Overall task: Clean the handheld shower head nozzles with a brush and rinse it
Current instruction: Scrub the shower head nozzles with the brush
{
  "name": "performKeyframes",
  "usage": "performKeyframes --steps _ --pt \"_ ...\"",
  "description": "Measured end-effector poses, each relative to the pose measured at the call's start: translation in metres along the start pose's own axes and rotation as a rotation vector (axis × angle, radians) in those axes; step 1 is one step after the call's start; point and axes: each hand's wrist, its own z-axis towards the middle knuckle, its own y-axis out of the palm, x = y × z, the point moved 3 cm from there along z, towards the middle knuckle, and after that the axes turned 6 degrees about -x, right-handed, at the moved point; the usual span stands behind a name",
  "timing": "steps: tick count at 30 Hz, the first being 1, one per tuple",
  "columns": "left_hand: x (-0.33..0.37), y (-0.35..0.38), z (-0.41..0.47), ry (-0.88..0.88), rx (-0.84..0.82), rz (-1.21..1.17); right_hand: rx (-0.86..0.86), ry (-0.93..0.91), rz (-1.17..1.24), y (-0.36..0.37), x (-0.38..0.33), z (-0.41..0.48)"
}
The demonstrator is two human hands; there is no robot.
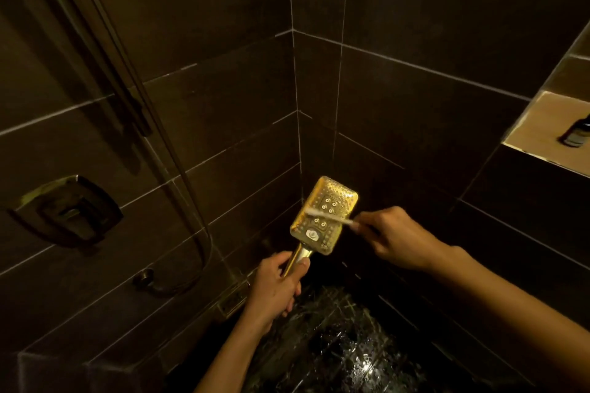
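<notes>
A rectangular handheld shower head [332,198] with rows of nozzles faces up at me in the corner of a dark tiled shower. My left hand [274,287] grips its metal handle from below. My right hand [396,238] pinches the handle of a thin white brush [329,217]. The brush lies across the middle of the nozzle face, its bristle end toward the left edge. The brush looks blurred.
The shower hose [191,201] loops down the left wall to an outlet [143,277]. A mixer valve [68,210] is mounted on the left. A lit wall niche at the right holds a dark bottle [576,134]. The floor [344,344] below is wet.
</notes>
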Motion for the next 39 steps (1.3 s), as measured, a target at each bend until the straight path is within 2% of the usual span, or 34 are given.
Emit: performKeyframes --steps 2,3,6,7,10,11,15,16,19,20,21,23,24,25,27,28,29,32,33,35,36,39 --pt "0.000 0.001 0.000 -0.003 0.004 0.011 0.193 0.101 -0.005 -0.012 0.014 0.003" --pt "0.001 0.001 0.000 -0.004 0.009 0.017 0.204 0.108 0.008 -0.013 0.015 0.003" --pt "0.000 0.000 -0.001 -0.008 0.024 0.037 -0.023 -0.054 0.041 0.007 -0.007 0.001" --pt "0.000 -0.001 -0.002 -0.009 0.029 0.051 -0.033 -0.062 0.014 0.009 -0.010 0.000" --pt "0.000 -0.003 -0.002 -0.011 0.049 0.072 0.232 0.097 -0.054 -0.009 0.013 0.008" --pt "0.001 -0.003 -0.001 -0.008 0.049 0.075 0.243 0.106 -0.039 -0.011 0.015 0.008" --pt "0.000 -0.005 0.001 -0.008 0.067 0.093 -0.090 -0.124 0.007 0.023 -0.021 0.001" --pt "0.000 -0.006 0.002 -0.006 0.073 0.091 -0.065 -0.121 -0.001 0.026 -0.021 0.001" --pt "0.000 -0.008 0.003 -0.003 0.083 0.086 0.241 0.070 0.031 0.010 0.006 0.006" --pt "0.000 -0.008 0.003 -0.006 0.080 0.087 0.245 0.081 0.050 0.009 0.008 0.005" --pt "0.000 -0.008 0.003 -0.007 0.076 0.089 0.192 0.038 0.056 0.011 0.004 0.003" --pt "0.000 -0.008 0.002 -0.007 0.070 0.089 -0.018 -0.086 0.041 0.026 -0.014 -0.003" --pt "0.000 -0.007 0.002 -0.009 0.065 0.085 -0.053 -0.104 0.032 0.030 -0.018 -0.005" --pt "-0.001 -0.006 0.002 -0.013 0.059 0.078 -0.011 -0.063 0.032 0.029 -0.013 -0.004" --pt "-0.002 -0.004 0.002 -0.023 0.049 0.070 0.221 0.087 0.037 0.013 0.006 -0.001" --pt "-0.002 -0.004 0.002 -0.026 0.047 0.074 0.276 0.129 0.052 0.009 0.012 -0.001" --pt "-0.003 -0.004 0.002 -0.029 0.045 0.078 0.249 0.117 0.066 0.008 0.013 -0.001" --pt "-0.004 -0.004 0.000 -0.033 0.047 0.065 -0.035 -0.048 0.060 0.024 -0.005 -0.006" --pt "-0.003 -0.004 0.000 -0.028 0.046 0.054 -0.020 -0.037 0.054 0.024 -0.001 -0.007" --pt "-0.002 -0.004 -0.002 -0.027 0.041 0.038 0.154 0.068 0.055 0.012 0.015 -0.008" --pt "-0.001 -0.003 -0.002 -0.028 0.038 0.033 0.179 0.096 0.065 0.009 0.020 -0.008" --pt "-0.004 -0.003 -0.004 -0.037 0.036 0.025 -0.020 -0.032 0.057 0.019 0.008 -0.011"
